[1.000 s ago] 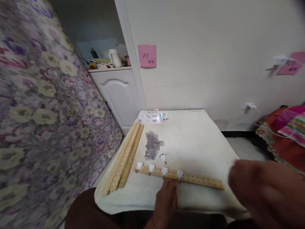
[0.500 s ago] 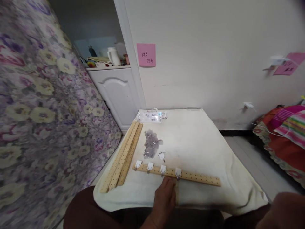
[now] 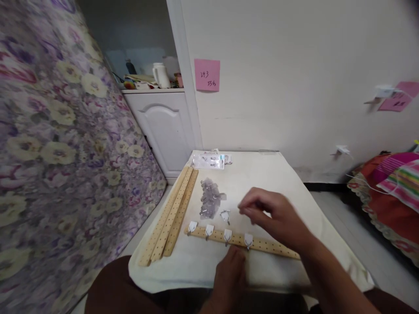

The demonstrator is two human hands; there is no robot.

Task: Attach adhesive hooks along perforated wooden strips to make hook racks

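Note:
A perforated wooden strip [image 3: 262, 245] lies across the near part of the cream-covered table [image 3: 281, 183], with several white hooks [image 3: 210, 230] stuck along its left half. My left hand [image 3: 231, 272] rests at the strip's near edge, fingertips by the hooks, fingers together. My right hand [image 3: 273, 213] hovers above the strip, fingers curled and reaching left toward a loose white hook [image 3: 224, 215]; nothing shows in it. A pile of clear hooks [image 3: 211, 198] lies just beyond.
Three more perforated strips [image 3: 172, 216] lie along the table's left edge. A hook package [image 3: 209, 161] sits at the far edge. A floral mattress [image 3: 59, 144] leans on the left, a white cabinet [image 3: 163, 126] behind, colourful bedding [image 3: 393, 183] right.
My right hand, low at the right edge before, has come in over the table and reached left toward the loose hook. The left hand stayed by the strip.

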